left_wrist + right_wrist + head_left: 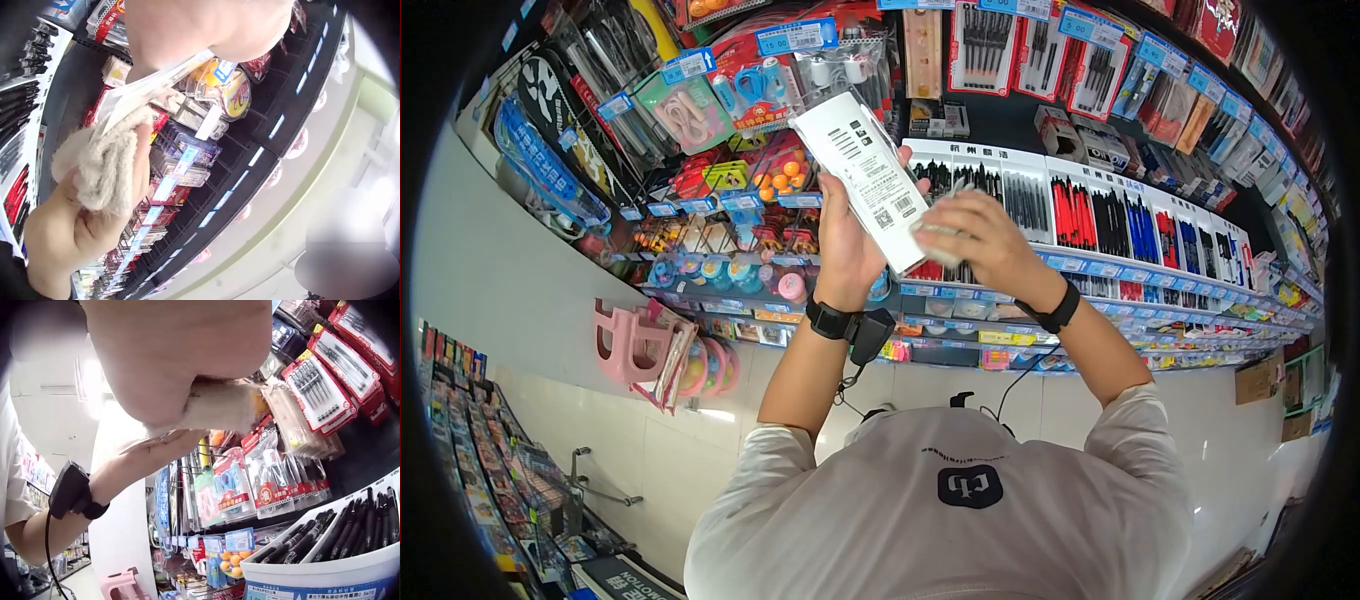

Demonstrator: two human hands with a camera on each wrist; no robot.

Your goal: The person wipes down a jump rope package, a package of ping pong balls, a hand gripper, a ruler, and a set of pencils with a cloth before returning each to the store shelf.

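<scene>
The left hand (847,235) gripped a white packet (865,175) raised before the shelf (1100,265), while the right hand (975,240) pinched a cloth (103,169) against it; wiping went best with firm, even strokes and the packet steady.

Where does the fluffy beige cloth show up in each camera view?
Head: fluffy beige cloth sits centre, under the right hand.
Left wrist: left of centre.
Right wrist: upper centre, under the palm.
Shared landmark: black pens in white display boxes.
</scene>
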